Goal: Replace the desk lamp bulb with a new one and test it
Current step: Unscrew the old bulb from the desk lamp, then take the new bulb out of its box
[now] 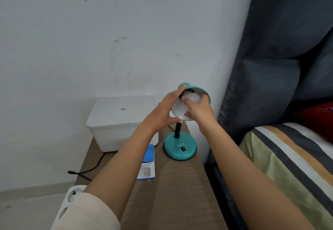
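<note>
A teal desk lamp stands on the wooden bedside table (180, 184), its round base (177, 149) marked ATN with a black switch. The shade (201, 90) is tipped toward me, white inside. My left hand (165, 110) grips the shade's left rim, with the thumb under its lower edge. A white bulb (193, 97) sits in the mouth of the shade, and my right hand (200, 112) is closed around it from below. The bulb's base and the socket are mostly hidden.
A white lidded plastic box (119, 121) stands at the back left of the table. A blue and white carton (148, 164) lies in front of it. A black cable (84, 171) trails off the left edge above a white power strip (72, 199). A bed (292, 157) lies to the right.
</note>
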Action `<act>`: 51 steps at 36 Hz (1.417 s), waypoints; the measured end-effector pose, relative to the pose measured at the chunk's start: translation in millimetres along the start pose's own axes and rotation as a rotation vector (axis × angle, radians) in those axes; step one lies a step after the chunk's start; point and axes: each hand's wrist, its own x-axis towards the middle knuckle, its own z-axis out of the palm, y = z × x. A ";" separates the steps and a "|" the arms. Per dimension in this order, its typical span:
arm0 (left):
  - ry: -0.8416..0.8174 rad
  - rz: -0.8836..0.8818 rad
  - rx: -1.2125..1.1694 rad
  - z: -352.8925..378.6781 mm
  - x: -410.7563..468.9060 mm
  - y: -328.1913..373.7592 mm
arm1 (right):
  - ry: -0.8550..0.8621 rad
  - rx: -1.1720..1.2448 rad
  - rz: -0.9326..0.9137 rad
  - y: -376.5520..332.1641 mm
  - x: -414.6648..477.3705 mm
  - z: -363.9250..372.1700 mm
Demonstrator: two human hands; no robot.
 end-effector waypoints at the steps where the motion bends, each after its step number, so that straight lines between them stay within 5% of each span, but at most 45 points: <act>1: 0.000 0.000 0.001 -0.1 0.3 0.3 | 0.011 0.005 0.008 -0.3 0.0 0.8; 5: 0.008 0.006 0.001 -0.9 -0.8 -0.8 | -0.094 0.185 0.155 -4.2 -0.8 -2.8; 13: 0.015 -0.005 -0.006 0.4 0.4 -0.3 | 0.081 -0.392 -0.349 8.9 -10.6 -8.3; 23: 0.006 -0.030 0.040 -0.2 -5.1 3.9 | 0.085 -0.390 -0.419 11.4 -31.7 -19.3; 30: 0.111 -0.188 0.116 0.3 -62.6 8.9 | 0.045 -0.327 -0.419 52.5 -80.9 -23.6; 38: 0.137 -0.648 0.048 6.2 -151.3 -26.6 | -0.130 -0.490 -0.186 132.1 -112.5 -22.4; 44: 0.089 -0.767 -0.074 11.5 -168.4 -51.4 | -0.217 -0.558 -0.069 162.4 -108.4 -16.7; 51: 0.105 -0.706 -0.174 21.9 -165.1 -68.7 | -0.237 -0.555 -0.026 180.7 -98.3 0.2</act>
